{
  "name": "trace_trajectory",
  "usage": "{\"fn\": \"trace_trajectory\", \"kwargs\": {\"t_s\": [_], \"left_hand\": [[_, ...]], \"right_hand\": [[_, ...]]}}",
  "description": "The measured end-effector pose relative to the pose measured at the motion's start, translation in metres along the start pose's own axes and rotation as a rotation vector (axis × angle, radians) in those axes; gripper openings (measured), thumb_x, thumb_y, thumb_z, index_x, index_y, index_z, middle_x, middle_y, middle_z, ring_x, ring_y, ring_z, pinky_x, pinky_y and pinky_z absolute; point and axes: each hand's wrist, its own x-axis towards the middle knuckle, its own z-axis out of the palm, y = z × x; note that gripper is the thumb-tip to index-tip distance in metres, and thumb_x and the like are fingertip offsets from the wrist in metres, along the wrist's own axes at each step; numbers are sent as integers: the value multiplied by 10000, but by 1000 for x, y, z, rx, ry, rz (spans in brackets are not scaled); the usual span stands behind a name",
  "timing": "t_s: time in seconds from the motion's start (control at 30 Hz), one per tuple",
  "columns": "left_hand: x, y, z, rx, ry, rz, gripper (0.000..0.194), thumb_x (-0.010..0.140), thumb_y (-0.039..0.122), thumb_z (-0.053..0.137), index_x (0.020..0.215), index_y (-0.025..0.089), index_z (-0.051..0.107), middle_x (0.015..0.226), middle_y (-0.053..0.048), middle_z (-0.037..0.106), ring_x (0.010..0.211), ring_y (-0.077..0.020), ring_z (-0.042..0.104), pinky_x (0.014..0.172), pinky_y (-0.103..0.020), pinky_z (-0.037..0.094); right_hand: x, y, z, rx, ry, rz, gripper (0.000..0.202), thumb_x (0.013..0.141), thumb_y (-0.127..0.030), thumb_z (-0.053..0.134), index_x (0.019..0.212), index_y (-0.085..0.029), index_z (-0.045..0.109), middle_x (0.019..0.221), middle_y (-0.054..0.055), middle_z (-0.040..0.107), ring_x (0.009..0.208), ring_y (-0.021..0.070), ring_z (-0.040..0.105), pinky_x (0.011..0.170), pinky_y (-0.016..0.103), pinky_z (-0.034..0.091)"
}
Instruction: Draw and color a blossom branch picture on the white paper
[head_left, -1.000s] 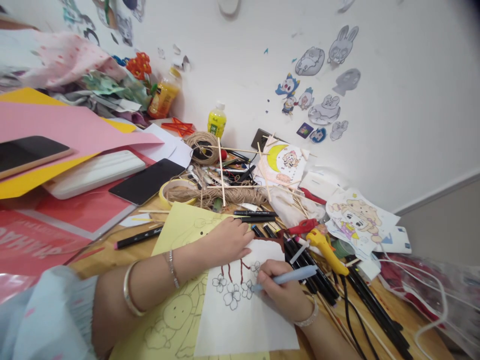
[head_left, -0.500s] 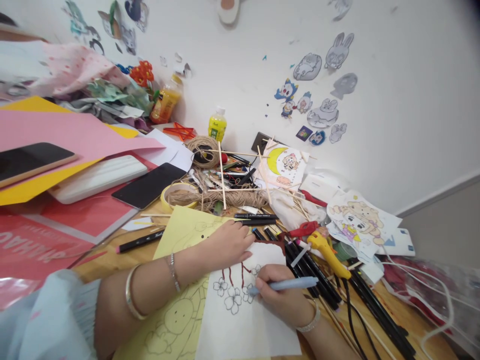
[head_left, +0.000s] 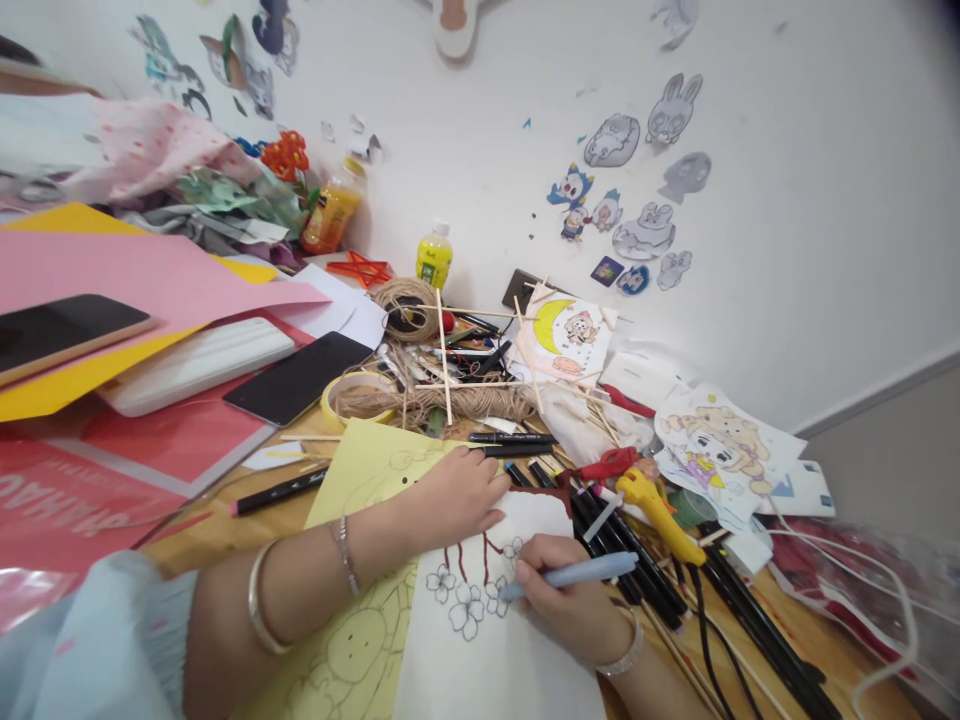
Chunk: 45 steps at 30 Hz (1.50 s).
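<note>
My right hand [head_left: 559, 590] is closed around a light blue pen [head_left: 589, 571], its tip at a flower outline on a white sheet of paper [head_left: 495, 670]. Black-outlined flowers [head_left: 466, 608] hang there from dark red stems. Across the top of that sheet my left hand [head_left: 465, 492] lies flat with its fingers stretched, touching the paper and covering part of the drawing. Under the white sheet and my left forearm is a yellow paper [head_left: 352, 640] with pencil-like line drawings on it.
Black markers [head_left: 600, 540] and a yellow glue gun [head_left: 660, 515] lie right of the paper. Behind are twine [head_left: 480, 402], a tape roll [head_left: 360, 397] and thin wooden sticks [head_left: 444, 357]. A black phone [head_left: 296, 378] and a red bag [head_left: 67, 500] are on the left.
The view has tilted up slightly, so everything sits a little lower. My right hand and pen remain at the same flower; my left hand stays on the paper.
</note>
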Motion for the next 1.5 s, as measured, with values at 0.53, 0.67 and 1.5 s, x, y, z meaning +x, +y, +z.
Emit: {"fn": "trace_trajectory", "kwargs": {"t_s": [0.53,0.67,1.5], "left_hand": [[1,0,0,0,-6,2,221,827,385,555,867,171,520,815,-50,568,768,-221,523,673,-339,363],[2,0,0,1,-25,-11,227,824,389,555,875,169,528,825,-52,572,764,-219,524,674,-336,365],[2,-18,-36,-661,-28,-141,162,796,169,526,908,184,642,884,-28,657,807,-163,582,721,-239,425]], "right_hand": [[-1,2,1,-112,-13,-136,282,798,-215,433,523,-205,370,484,-13,511,491,120,476,508,229,349],[-1,2,1,-37,-31,-115,296,797,-216,436,512,-205,359,459,-22,500,463,110,463,493,221,339],[12,-5,-24,6,443,-279,169,862,-241,486,934,-207,635,968,83,668,919,212,597,820,348,456]]}}
